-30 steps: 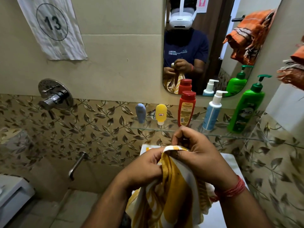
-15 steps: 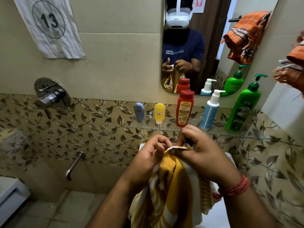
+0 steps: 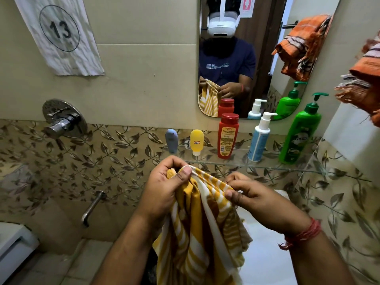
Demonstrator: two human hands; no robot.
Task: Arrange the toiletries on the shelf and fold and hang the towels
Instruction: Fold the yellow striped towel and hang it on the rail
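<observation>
The yellow-and-white striped cloth towel (image 3: 197, 227) hangs bunched in front of the person, below the clear glass wall shelf (image 3: 236, 162), with its lower part dropping out of view at the bottom edge. The left hand (image 3: 164, 188) grips one gathered section of the top hem, thumb pressed over the fabric against curled fingers. The right hand (image 3: 255, 199) pinches the hem just beside it between thumb and fingertips, so a short span of the edge is drawn between the two hands. The towel is neither spread flat nor folded; judged from this, the step in hand is locating the corners or edge before folding, and the fold and the hanging are both still to do. On the shelf five containers stand upright in a row, apart from one another: a small grey-blue tube (image 3: 171, 140), a small yellow tube standing on its cap (image 3: 196, 141), a red bottle with a red cap (image 3: 227, 135), a light blue pump bottle with a white dispenser (image 3: 260, 136) and a tall green pump bottle (image 3: 301, 130). The toiletry part of the task therefore appears complete. An orange striped towel (image 3: 362, 79) hangs crumpled at the upper right, its support out of view; it looks unfolded and likely still needs attention. A wall mirror (image 3: 265, 48) above the shelf reflects the scene.
</observation>
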